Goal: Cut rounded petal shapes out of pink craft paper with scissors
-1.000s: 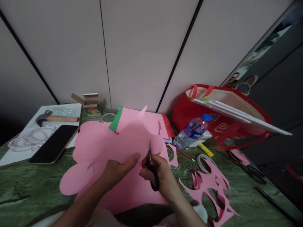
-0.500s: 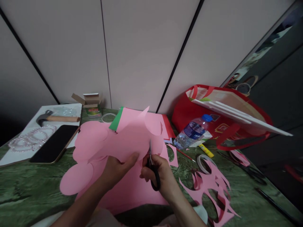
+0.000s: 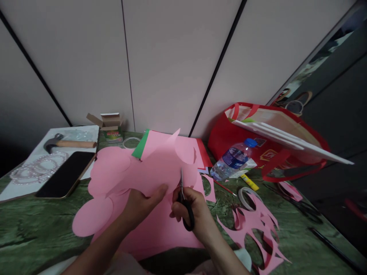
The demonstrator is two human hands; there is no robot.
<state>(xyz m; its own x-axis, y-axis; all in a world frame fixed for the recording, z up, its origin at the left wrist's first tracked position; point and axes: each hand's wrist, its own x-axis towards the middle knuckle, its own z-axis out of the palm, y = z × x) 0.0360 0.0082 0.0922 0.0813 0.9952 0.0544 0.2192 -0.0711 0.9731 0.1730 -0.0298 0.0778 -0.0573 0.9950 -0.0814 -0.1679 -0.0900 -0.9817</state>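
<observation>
Black-handled scissors [image 3: 186, 210] sit in my right hand [image 3: 193, 210], its fingers closed round the loops. Their blades point away from me and lie at a sheet of pink paper [image 3: 155, 172]. My left hand [image 3: 145, 204] grips the near edge of that sheet, thumb on top and the other fingers hidden below. Beneath and to the left lie several pink rounded cut-outs [image 3: 93, 216] and a larger pink sheet [image 3: 160, 236]. More pink paper, with green and red sheets [image 3: 202, 152] under it, is behind.
Pink scraps [image 3: 258, 233], a tape roll [image 3: 248, 198] and a yellow tube [image 3: 249, 182] lie to the right. A water bottle [image 3: 233, 160] leans by a red bag [image 3: 229, 131]. Leftward are a phone [image 3: 67, 173], a hammer [image 3: 74, 144], beads [image 3: 37, 168] and a small box [image 3: 112, 128].
</observation>
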